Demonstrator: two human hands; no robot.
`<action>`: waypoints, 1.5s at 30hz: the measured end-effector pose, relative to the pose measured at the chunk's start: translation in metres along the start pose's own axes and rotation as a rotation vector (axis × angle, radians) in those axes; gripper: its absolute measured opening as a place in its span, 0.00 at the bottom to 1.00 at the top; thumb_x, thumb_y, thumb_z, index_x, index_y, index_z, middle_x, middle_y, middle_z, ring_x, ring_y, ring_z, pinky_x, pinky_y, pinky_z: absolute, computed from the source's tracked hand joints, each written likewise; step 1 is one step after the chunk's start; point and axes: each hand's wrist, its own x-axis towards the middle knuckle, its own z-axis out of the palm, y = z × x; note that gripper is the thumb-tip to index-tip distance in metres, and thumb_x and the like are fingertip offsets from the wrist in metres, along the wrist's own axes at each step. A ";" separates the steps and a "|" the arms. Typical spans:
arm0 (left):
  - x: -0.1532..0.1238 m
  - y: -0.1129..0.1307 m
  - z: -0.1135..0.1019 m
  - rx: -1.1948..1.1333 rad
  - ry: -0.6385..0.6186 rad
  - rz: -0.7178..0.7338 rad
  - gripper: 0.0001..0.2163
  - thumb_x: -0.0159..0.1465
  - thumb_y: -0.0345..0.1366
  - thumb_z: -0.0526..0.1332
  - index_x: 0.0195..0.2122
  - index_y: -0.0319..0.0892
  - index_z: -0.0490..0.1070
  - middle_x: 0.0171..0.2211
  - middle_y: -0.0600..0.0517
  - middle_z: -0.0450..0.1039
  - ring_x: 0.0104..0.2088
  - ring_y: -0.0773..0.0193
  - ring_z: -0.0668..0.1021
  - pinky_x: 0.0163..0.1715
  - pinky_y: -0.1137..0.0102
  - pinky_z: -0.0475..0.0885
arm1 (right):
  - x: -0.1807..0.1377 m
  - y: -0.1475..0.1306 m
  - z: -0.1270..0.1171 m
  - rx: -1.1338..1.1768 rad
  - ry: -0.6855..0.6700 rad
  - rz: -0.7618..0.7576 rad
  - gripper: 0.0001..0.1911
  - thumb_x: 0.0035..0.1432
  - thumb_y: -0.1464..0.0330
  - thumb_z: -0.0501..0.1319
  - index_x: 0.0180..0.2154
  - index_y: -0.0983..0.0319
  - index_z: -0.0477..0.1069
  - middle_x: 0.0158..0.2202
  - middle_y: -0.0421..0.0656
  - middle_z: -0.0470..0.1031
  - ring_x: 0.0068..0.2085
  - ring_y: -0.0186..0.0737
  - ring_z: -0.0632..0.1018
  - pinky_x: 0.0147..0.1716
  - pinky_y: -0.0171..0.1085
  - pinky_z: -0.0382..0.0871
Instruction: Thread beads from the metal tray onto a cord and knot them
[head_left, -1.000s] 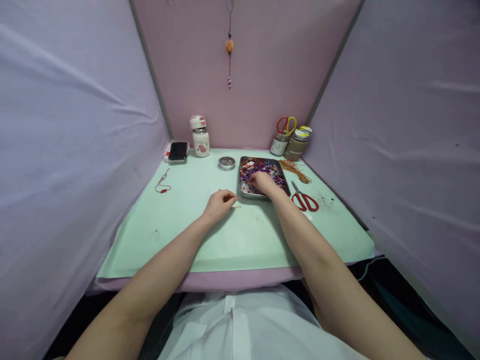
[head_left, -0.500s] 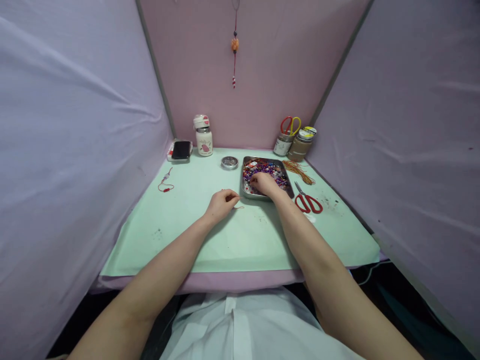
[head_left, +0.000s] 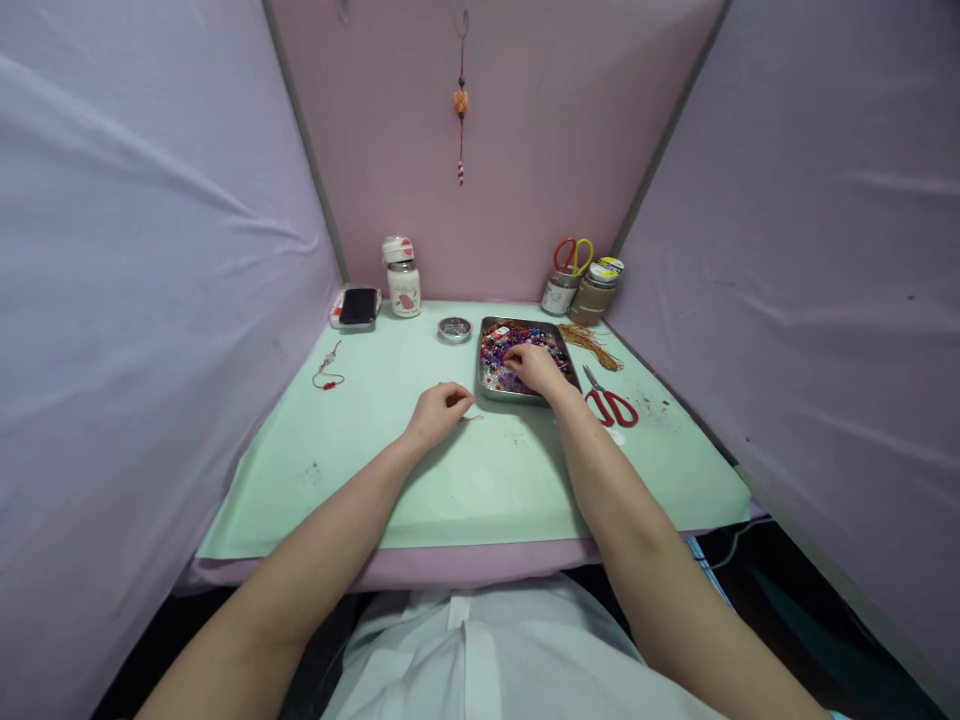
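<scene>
Both hands [head_left: 441,408] [head_left: 534,367] curl, left beside the tray [head_left: 513,397], right over its beads [head_left: 493,350].

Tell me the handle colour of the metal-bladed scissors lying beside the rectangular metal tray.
Red handles, best seen in the head view.

Through my feed: shiny silver rectangular metal tray [head_left: 510,398] under right fingers [head_left: 514,355], glossy purple round beads [head_left: 495,351] beside them. Right of fingers, red-handled scissors [head_left: 598,387], metal-bladed, plastic-gripped. Below left fingers [head_left: 463,394], matt pale-green sheet [head_left: 465,480]; far left of them, creased lilac cloth wall [head_left: 150,250].
</scene>
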 end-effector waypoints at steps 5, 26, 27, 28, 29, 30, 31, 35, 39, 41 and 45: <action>-0.001 0.004 -0.001 -0.018 0.018 -0.008 0.08 0.56 0.39 0.60 0.30 0.40 0.75 0.25 0.52 0.74 0.27 0.66 0.72 0.31 0.70 0.67 | 0.002 0.004 0.008 0.012 -0.004 0.001 0.10 0.58 0.72 0.58 0.37 0.62 0.78 0.39 0.46 0.80 0.40 0.40 0.78 0.42 0.33 0.65; -0.002 0.006 -0.002 -0.013 0.023 0.012 0.08 0.56 0.39 0.60 0.29 0.40 0.75 0.26 0.52 0.75 0.26 0.67 0.72 0.31 0.70 0.66 | 0.017 -0.015 0.015 -0.161 -0.155 0.004 0.11 0.57 0.71 0.58 0.36 0.61 0.80 0.38 0.48 0.80 0.40 0.43 0.78 0.39 0.33 0.66; -0.002 0.007 -0.002 -0.006 0.023 0.009 0.08 0.56 0.39 0.60 0.29 0.40 0.75 0.26 0.52 0.75 0.26 0.67 0.71 0.30 0.70 0.66 | 0.018 -0.017 0.014 -0.179 -0.163 -0.002 0.11 0.57 0.71 0.58 0.37 0.61 0.80 0.38 0.49 0.80 0.40 0.43 0.78 0.39 0.33 0.66; -0.003 0.007 -0.002 -0.004 0.022 0.008 0.08 0.56 0.39 0.60 0.29 0.40 0.75 0.26 0.52 0.75 0.26 0.67 0.72 0.30 0.70 0.66 | 0.019 -0.019 0.014 -0.197 -0.172 -0.008 0.11 0.57 0.72 0.58 0.37 0.62 0.80 0.39 0.50 0.80 0.40 0.43 0.78 0.39 0.33 0.66; -0.003 0.008 -0.003 -0.006 0.020 0.009 0.08 0.56 0.39 0.60 0.29 0.40 0.75 0.26 0.52 0.75 0.26 0.66 0.72 0.30 0.71 0.66 | 0.021 -0.020 0.013 -0.216 -0.181 -0.011 0.12 0.56 0.72 0.57 0.37 0.62 0.79 0.39 0.50 0.80 0.40 0.44 0.78 0.39 0.34 0.66; -0.003 0.008 -0.003 -0.009 0.020 0.009 0.09 0.56 0.39 0.60 0.29 0.40 0.75 0.26 0.52 0.74 0.26 0.66 0.72 0.30 0.71 0.66 | 0.022 -0.021 0.013 -0.234 -0.191 -0.012 0.12 0.56 0.72 0.57 0.37 0.63 0.79 0.39 0.51 0.80 0.40 0.44 0.78 0.39 0.34 0.66; -0.003 0.009 -0.003 -0.011 0.021 0.009 0.09 0.56 0.39 0.60 0.29 0.40 0.75 0.25 0.52 0.74 0.26 0.66 0.72 0.30 0.71 0.66 | 0.022 -0.022 0.013 -0.248 -0.199 -0.014 0.12 0.56 0.73 0.57 0.36 0.63 0.79 0.38 0.51 0.80 0.40 0.44 0.78 0.39 0.34 0.66; -0.002 0.007 -0.003 -0.014 0.028 0.001 0.09 0.55 0.39 0.60 0.29 0.40 0.75 0.26 0.52 0.75 0.27 0.66 0.72 0.30 0.71 0.66 | 0.022 -0.021 0.012 -0.262 -0.208 -0.017 0.11 0.55 0.73 0.57 0.34 0.64 0.78 0.37 0.52 0.79 0.38 0.44 0.78 0.37 0.34 0.66; -0.001 0.004 -0.002 -0.011 0.035 -0.015 0.09 0.55 0.40 0.60 0.29 0.40 0.75 0.26 0.51 0.75 0.27 0.66 0.72 0.31 0.70 0.66 | 0.018 -0.013 0.010 -0.191 -0.133 -0.002 0.09 0.53 0.72 0.58 0.34 0.63 0.76 0.37 0.49 0.79 0.37 0.42 0.77 0.36 0.34 0.64; -0.001 0.004 -0.002 -0.013 0.036 -0.019 0.09 0.55 0.40 0.60 0.29 0.40 0.75 0.26 0.51 0.75 0.27 0.66 0.72 0.31 0.70 0.66 | 0.015 -0.009 0.007 -0.120 -0.073 0.015 0.09 0.52 0.72 0.58 0.34 0.62 0.75 0.35 0.47 0.79 0.36 0.41 0.76 0.35 0.33 0.63; -0.001 0.005 -0.003 -0.026 0.059 -0.017 0.09 0.55 0.40 0.60 0.29 0.41 0.75 0.25 0.52 0.74 0.26 0.66 0.71 0.30 0.70 0.66 | 0.002 -0.006 -0.001 0.059 0.079 0.050 0.10 0.49 0.74 0.57 0.33 0.63 0.74 0.31 0.44 0.78 0.33 0.39 0.74 0.34 0.33 0.63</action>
